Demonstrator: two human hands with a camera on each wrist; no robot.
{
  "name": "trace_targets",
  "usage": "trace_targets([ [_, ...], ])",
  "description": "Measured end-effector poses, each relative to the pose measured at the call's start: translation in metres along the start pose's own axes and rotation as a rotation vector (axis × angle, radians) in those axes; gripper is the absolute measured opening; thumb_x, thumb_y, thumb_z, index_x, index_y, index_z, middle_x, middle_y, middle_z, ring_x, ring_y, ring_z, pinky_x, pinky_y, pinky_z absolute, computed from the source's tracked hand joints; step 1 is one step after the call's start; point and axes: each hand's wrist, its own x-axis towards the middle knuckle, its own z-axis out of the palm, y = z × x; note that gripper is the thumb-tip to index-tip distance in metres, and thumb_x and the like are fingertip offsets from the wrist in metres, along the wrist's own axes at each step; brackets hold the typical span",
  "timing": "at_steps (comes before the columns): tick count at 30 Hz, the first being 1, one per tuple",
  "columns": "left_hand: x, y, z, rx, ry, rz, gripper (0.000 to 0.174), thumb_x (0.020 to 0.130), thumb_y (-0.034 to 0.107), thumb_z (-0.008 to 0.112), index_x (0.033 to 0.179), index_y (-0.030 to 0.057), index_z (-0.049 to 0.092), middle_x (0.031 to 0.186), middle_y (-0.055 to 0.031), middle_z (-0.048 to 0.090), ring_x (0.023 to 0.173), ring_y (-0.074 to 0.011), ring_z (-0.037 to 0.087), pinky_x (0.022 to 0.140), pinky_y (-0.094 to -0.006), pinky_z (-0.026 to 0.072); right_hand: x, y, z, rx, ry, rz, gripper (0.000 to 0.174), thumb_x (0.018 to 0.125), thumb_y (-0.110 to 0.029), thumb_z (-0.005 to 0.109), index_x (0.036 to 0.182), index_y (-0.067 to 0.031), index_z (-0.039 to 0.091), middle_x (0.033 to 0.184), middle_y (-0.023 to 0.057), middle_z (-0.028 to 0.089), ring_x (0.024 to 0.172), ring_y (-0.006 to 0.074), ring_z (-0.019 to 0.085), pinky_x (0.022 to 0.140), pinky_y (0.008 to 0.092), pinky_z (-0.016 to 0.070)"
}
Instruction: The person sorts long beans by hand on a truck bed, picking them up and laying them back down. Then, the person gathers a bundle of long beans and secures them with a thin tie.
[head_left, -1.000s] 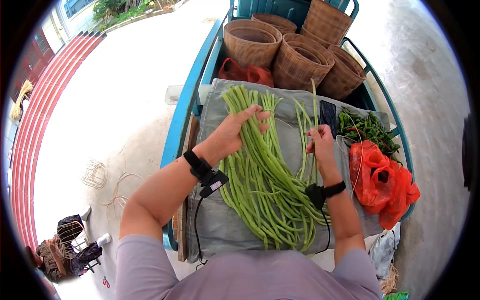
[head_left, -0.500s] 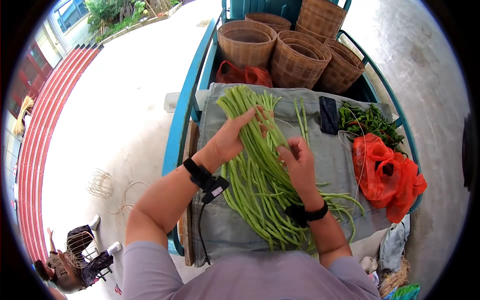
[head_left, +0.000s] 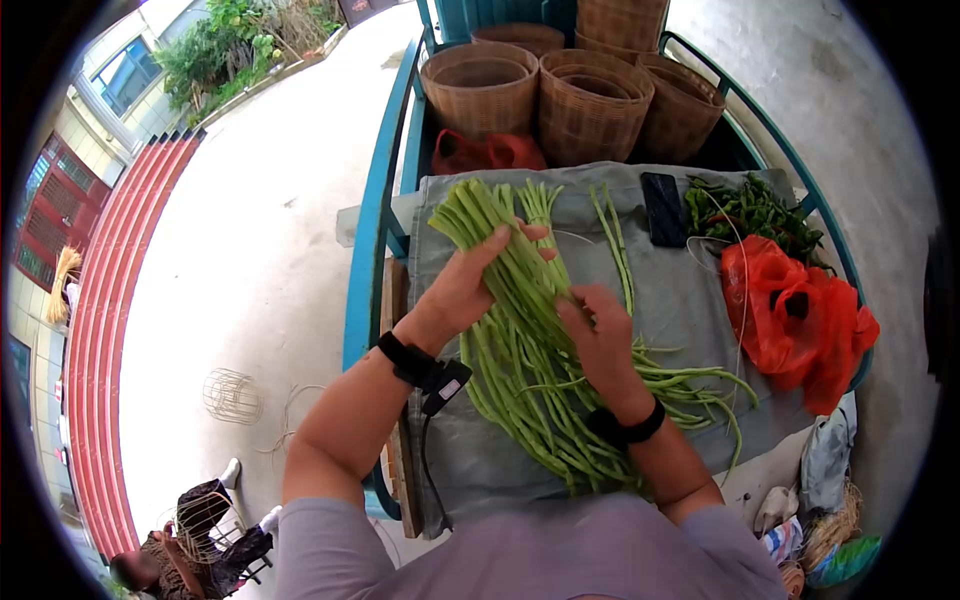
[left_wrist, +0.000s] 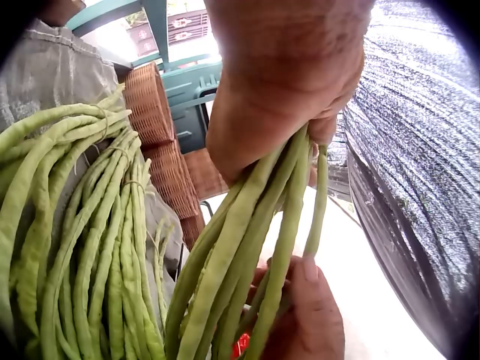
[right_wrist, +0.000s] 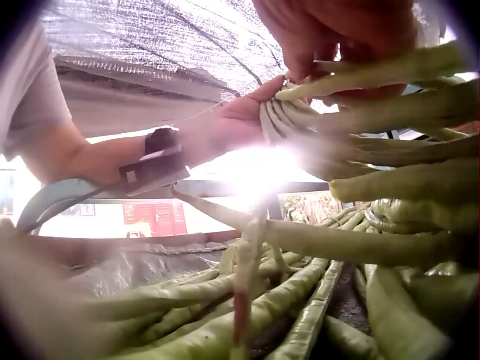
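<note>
My left hand (head_left: 468, 285) grips a thick bundle of green long beans (head_left: 475, 215) near its upper end, thumb across the front. The lower lengths trail over the cloth. At the bundle's right side is my right hand (head_left: 605, 350); in the left wrist view its thumb (left_wrist: 309, 281) and fingers pinch a bean there. Behind the held bundle, more long beans (left_wrist: 97, 247) lie in bunches bound with thin ties. Two or so loose beans (head_left: 618, 250) lie to the right of the bundle.
A grey cloth (head_left: 665, 300) covers the cart bed. A phone (head_left: 663, 210), green peppers (head_left: 750, 210) and a red plastic bag (head_left: 790, 310) lie at the right. Woven baskets (head_left: 595, 110) stand at the far end, and a blue rail (head_left: 370, 230) runs along the left. A seated person (head_left: 190, 550) is at lower left.
My right hand held a bean apart at the right, then moved left to the bundle, where it stays. My left hand keeps its grip. The head view has shifted somewhat.
</note>
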Motion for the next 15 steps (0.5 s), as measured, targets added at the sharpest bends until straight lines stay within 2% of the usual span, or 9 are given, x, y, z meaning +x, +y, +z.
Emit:
trace_targets([
  [2, -0.001, -0.001, 0.0, 0.013, 0.028, -0.004, 0.029, 0.097, 0.031, 0.051, 0.119, 0.0118, 0.048, 0.126, -0.0098, 0.055, 0.117, -0.0303, 0.054, 0.094, -0.0477, 0.049, 0.003, -0.007, -0.001, 0.017, 0.032, 0.039, 0.015, 0.087, -0.016, 0.065, 0.092, -0.0028, 0.06, 0.08, 0.0127, 0.058, 0.067, 0.0245, 0.057, 0.059, 0.0328, 0.0441],
  [5, -0.001, 0.002, 0.002, 0.028, 0.043, -0.05, 0.03, 0.097, 0.032, 0.051, 0.118, 0.0114, 0.048, 0.127, -0.0099, 0.054, 0.116, -0.0298, 0.054, 0.094, -0.0474, 0.0491, 0.004, -0.008, 0.001, -0.124, 0.035, 0.01, 0.015, 0.086, -0.017, 0.066, 0.089, -0.0036, 0.06, 0.078, 0.0114, 0.058, 0.065, 0.0255, 0.057, 0.057, 0.0341, 0.044],
  [11, 0.001, 0.0, 0.0, 0.008, 0.065, -0.057, 0.027, 0.097, 0.031, 0.05, 0.115, 0.011, 0.048, 0.127, -0.0103, 0.054, 0.116, -0.029, 0.054, 0.093, -0.0464, 0.0499, 0.003, -0.018, 0.004, -0.15, 0.031, 0.127, 0.017, 0.084, -0.02, 0.067, 0.085, -0.0053, 0.06, 0.074, 0.0105, 0.057, 0.062, 0.0271, 0.057, 0.055, 0.0354, 0.0431],
  [12, 0.001, -0.001, 0.0, 0.008, 0.074, -0.052, 0.026, 0.097, 0.031, 0.051, 0.115, 0.0111, 0.048, 0.127, -0.0104, 0.054, 0.117, -0.0289, 0.054, 0.093, -0.0463, 0.0501, 0.003, -0.016, 0.005, -0.163, 0.031, 0.092, 0.016, 0.083, -0.02, 0.067, 0.084, -0.0056, 0.059, 0.074, 0.0103, 0.057, 0.062, 0.0273, 0.057, 0.055, 0.0357, 0.0429],
  [15, 0.0, -0.003, -0.001, 0.006, 0.129, -0.045, 0.024, 0.096, 0.028, 0.054, 0.111, 0.0107, 0.05, 0.114, -0.0085, 0.059, 0.108, -0.0268, 0.059, 0.089, -0.0432, 0.0522, 0.005, -0.009, 0.01, -0.223, 0.027, 0.004, 0.016, 0.081, -0.018, 0.069, 0.083, -0.0057, 0.059, 0.073, 0.0096, 0.057, 0.061, 0.0269, 0.057, 0.054, 0.0358, 0.0428],
])
